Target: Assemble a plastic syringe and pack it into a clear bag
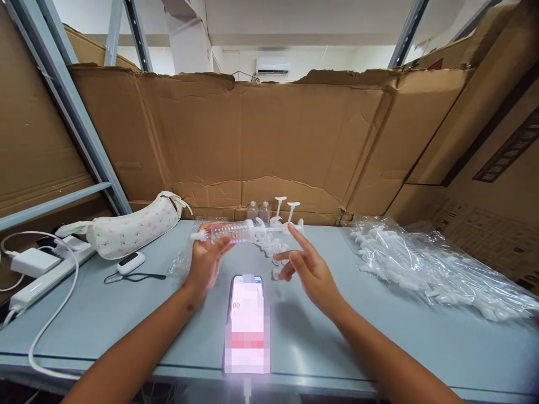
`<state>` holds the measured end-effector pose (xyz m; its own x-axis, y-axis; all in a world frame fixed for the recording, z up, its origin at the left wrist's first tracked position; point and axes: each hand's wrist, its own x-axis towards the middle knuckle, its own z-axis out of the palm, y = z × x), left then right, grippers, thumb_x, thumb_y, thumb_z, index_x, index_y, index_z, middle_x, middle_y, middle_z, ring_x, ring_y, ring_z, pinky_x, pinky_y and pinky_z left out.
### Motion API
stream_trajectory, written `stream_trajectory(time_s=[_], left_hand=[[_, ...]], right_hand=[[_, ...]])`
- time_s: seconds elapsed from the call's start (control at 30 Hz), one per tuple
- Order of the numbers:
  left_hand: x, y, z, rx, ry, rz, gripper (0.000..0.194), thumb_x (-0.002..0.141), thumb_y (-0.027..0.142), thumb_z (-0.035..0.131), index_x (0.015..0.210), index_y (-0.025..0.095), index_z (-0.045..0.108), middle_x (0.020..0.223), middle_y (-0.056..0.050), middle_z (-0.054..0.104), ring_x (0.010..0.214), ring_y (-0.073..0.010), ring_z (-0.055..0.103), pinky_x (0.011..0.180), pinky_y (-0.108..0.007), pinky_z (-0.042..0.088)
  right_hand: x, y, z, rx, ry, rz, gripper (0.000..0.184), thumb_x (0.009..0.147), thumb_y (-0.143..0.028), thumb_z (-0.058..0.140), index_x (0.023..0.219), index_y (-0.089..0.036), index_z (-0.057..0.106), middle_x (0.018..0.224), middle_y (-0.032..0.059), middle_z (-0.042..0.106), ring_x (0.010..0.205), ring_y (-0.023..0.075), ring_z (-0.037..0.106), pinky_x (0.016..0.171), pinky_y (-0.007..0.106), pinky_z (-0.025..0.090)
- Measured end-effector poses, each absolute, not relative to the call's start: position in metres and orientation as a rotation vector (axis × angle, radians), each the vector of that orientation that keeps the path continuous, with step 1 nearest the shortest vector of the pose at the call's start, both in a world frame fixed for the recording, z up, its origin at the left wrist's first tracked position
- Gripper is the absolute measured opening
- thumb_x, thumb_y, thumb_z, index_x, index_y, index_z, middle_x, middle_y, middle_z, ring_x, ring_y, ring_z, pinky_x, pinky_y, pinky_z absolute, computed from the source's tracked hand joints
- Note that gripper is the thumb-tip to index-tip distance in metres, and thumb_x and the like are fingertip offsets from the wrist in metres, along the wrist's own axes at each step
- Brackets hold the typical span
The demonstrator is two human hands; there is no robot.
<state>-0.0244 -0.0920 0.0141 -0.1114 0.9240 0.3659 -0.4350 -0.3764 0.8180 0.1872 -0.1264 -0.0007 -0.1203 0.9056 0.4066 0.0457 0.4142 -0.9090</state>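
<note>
My left hand (205, 259) is wrapped round the barrel of a large clear plastic syringe (236, 230), held level above the table with its white tip to the left. The white plunger is drawn far out to the right. At its end is my right hand (312, 273), fingers apart, the index fingertip at or against the plunger's end; I cannot tell if it touches. Behind the syringe lie several small white plastic parts (269, 246), partly hidden. Two white plunger-like pieces (293, 209) stand upright beside two small clear bottles (264, 212).
A lit phone (247, 325) lies in front, its cable running off the near edge. On the right is a big clear bag (421, 275) of white parts. A floral pouch (130, 227), a small white device (131, 262) and a power strip (50, 280) occupy the left. Cardboard (269, 129) walls the back.
</note>
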Motion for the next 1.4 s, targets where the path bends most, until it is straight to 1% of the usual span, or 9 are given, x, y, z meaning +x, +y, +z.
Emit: stream_trajectory(time_s=[0.1,0.17,0.37,0.57,0.7,0.9,1.07,1.2,1.4], left_hand=[[-0.027,-0.088,0.016,0.997,0.634,1.692,0.031,0.066,0.027,0.074,0.088,0.019,0.055,0.089,0.001,0.064,0.089,-0.0153,0.063,0.087,-0.036,0.049],[-0.026,-0.088,0.015,0.98,0.615,1.672,0.03,0.066,0.028,0.074,0.087,0.018,0.055,0.089,0.0,0.064,0.09,-0.0156,0.063,0.087,-0.035,0.049],[-0.014,-0.101,0.001,1.207,0.611,1.534,0.041,0.064,0.029,0.077,0.096,0.021,0.051,0.098,-0.002,0.064,0.093,-0.0183,0.062,0.086,-0.034,0.048],[-0.006,-0.108,-0.012,1.59,0.695,1.358,0.05,0.065,0.025,0.075,0.107,0.024,0.046,0.116,-0.007,0.058,0.104,-0.0222,0.057,0.086,-0.035,0.047],[-0.015,-0.095,-0.003,1.839,0.954,1.232,0.057,0.067,0.026,0.072,0.12,0.025,0.049,0.124,-0.011,0.054,0.11,-0.0274,0.055,0.093,-0.043,0.043],[-0.067,-0.077,0.02,2.578,1.499,0.589,0.033,0.072,0.024,0.061,0.105,0.022,0.063,0.115,-0.011,0.064,0.112,-0.031,0.053,0.1,-0.046,0.033],[-0.107,-0.084,0.012,2.647,1.628,0.01,0.026,0.071,0.02,0.056,0.095,0.021,0.065,0.099,-0.011,0.069,0.097,-0.029,0.061,0.094,-0.045,0.035],[-0.116,-0.095,0.005,2.718,1.633,0.009,0.035,0.072,0.008,0.048,0.102,0.02,0.062,0.098,-0.009,0.068,0.096,-0.0265,0.06,0.095,-0.046,0.032],[-0.12,-0.117,0.029,2.968,1.776,0.212,0.027,0.079,0.005,0.039,0.078,0.02,0.062,0.079,-0.007,0.067,0.078,-0.0245,0.057,0.073,-0.038,0.038]], right_hand=[[0.202,-0.119,0.0,-0.974,-1.494,0.502,0.04,0.088,-0.047,0.049,0.122,-0.025,0.051,0.065,-0.003,0.053,0.054,0.0122,0.05,0.055,0.027,0.042],[0.209,-0.11,0.0,-1.011,-1.39,0.448,0.036,0.088,-0.049,0.048,0.114,-0.025,0.051,0.064,-0.0044,0.046,0.053,0.0116,0.043,0.05,0.025,0.037],[0.197,-0.104,-0.004,-0.934,-1.4,1.062,0.05,0.082,-0.065,0.042,0.108,-0.022,0.047,0.07,-0.0023,0.051,0.054,0.0126,0.05,0.049,0.026,0.04],[0.186,-0.111,-0.006,-0.784,-1.34,1.327,0.032,0.081,-0.05,0.059,0.081,-0.021,0.046,0.066,-0.0029,0.055,0.058,0.0125,0.056,0.056,0.028,0.044],[0.203,-0.103,0.001,-0.751,-1.206,1.197,0.027,0.079,-0.045,0.062,0.083,-0.021,0.049,0.069,-0.0034,0.056,0.062,0.0128,0.058,0.058,0.027,0.046],[0.219,-0.092,0.003,-0.849,-1.088,1.044,0.035,0.076,-0.045,0.066,0.098,-0.021,0.052,0.073,-0.0042,0.057,0.054,0.0125,0.062,0.052,0.026,0.047],[0.217,-0.09,-0.002,-0.853,-1.114,1.095,0.034,0.078,-0.048,0.062,0.096,-0.021,0.049,0.07,-0.0044,0.058,0.051,0.011,0.059,0.051,0.025,0.045],[0.212,-0.093,-0.004,-0.859,-1.161,1.107,0.03,0.081,-0.047,0.059,0.093,-0.021,0.05,0.066,-0.0064,0.055,0.046,0.0081,0.052,0.051,0.024,0.042],[0.209,-0.096,-0.005,-0.84,-1.161,1.08,0.029,0.082,-0.048,0.058,0.093,-0.022,0.052,0.067,-0.0055,0.053,0.048,0.0087,0.049,0.05,0.025,0.037]])
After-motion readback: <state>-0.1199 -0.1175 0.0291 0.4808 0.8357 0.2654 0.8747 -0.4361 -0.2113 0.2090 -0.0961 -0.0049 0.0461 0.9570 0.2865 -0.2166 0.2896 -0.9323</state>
